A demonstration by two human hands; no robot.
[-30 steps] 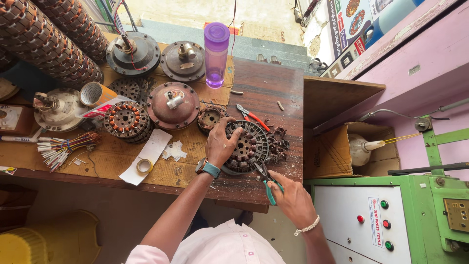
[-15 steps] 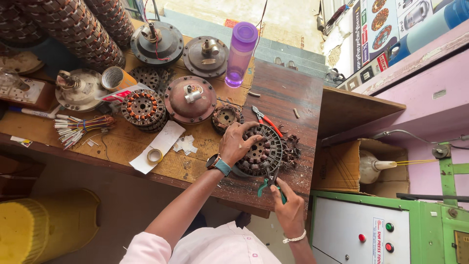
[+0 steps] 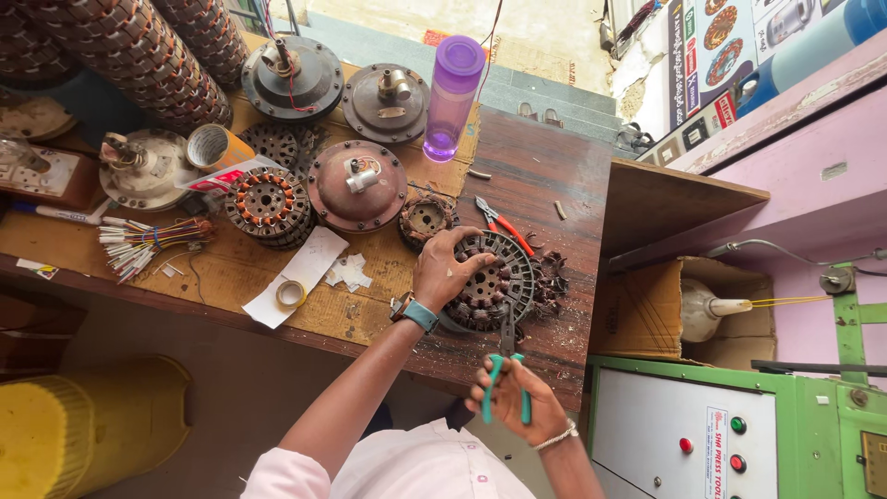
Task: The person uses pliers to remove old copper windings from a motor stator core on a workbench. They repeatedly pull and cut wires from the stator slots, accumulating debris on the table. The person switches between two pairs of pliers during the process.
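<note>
The left hand (image 3: 446, 270) lies flat on the stator (image 3: 488, 282), fingers spread across its upper left side and pressing it to the bench (image 3: 545, 176). The stator sits near the bench's front edge, right of centre, a dark ring of slots with old winding scraps (image 3: 552, 277) heaped against its right side. Part of it is hidden under the palm.

The right hand (image 3: 514, 407) is closed round the green handles of a pair of pliers (image 3: 507, 365) — fingers curled tight on the grips, below the bench edge. The pliers' nose reaches up to the stator's lower rim; it seems to bite on something there, but the tip is too small and dark to be sure.

A second pair, red-handled pliers (image 3: 504, 225), lies just above the stator. Left of the hand are a small rotor (image 3: 426, 219), a brown motor cover (image 3: 357, 185) and a copper-wound stator (image 3: 266, 201). A tape roll (image 3: 292, 294) rests on a paper strip near the front edge, and a purple bottle (image 3: 453, 97) stands at the back. Coiled stacks at top left are cut off by the frame — so is the yellow bin (image 3: 65, 434) below.
</note>
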